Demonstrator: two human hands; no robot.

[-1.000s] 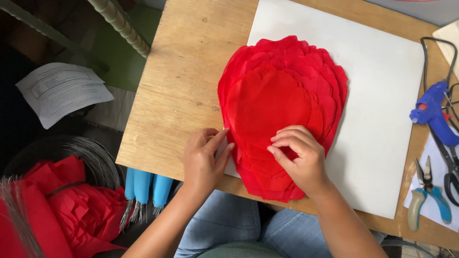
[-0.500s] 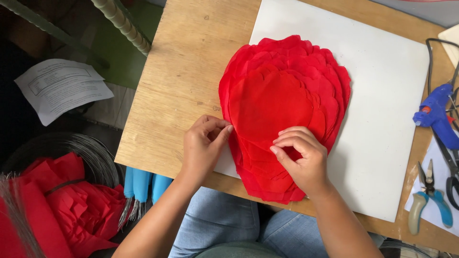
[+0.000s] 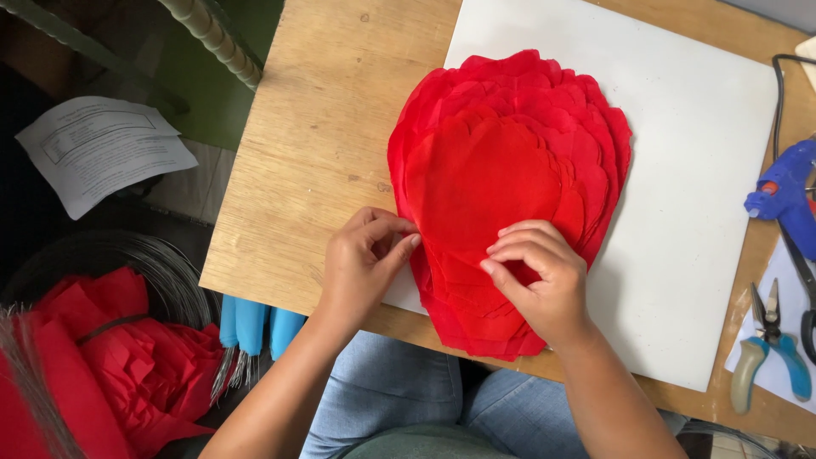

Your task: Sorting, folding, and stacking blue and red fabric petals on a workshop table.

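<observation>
Red crepe-like paper petals (image 3: 510, 170), cut in rounded heart shapes and stacked from large to small, lie fanned on a white board (image 3: 697, 212) that covers the right part of the wooden bench (image 3: 323, 153). The narrow lower end of the stack reaches the bench's near edge, and both hands work there.

The left hand (image 3: 361, 263) pinches the stack's left edge between thumb and curled fingers, a narrow grip closed on the paper's rim. The right hand (image 3: 540, 280) rests on the lower middle of the top petal, fingers bent and tips pressed together as if gathering a small fold; whether paper is actually caught between them I cannot tell.

To do this well, I judge the pinch should stay light and close to the petals' base, so the thin sheets gather without tearing and the layers keep their alignment, with the left hand steadying the edge while the right works the fold.

A blue glue gun (image 3: 786, 191) lies at the bench's right edge, and pliers with blue and pale handles (image 3: 769, 344) near the right front corner. More red paper (image 3: 127, 357) sits below the bench's left side.
</observation>
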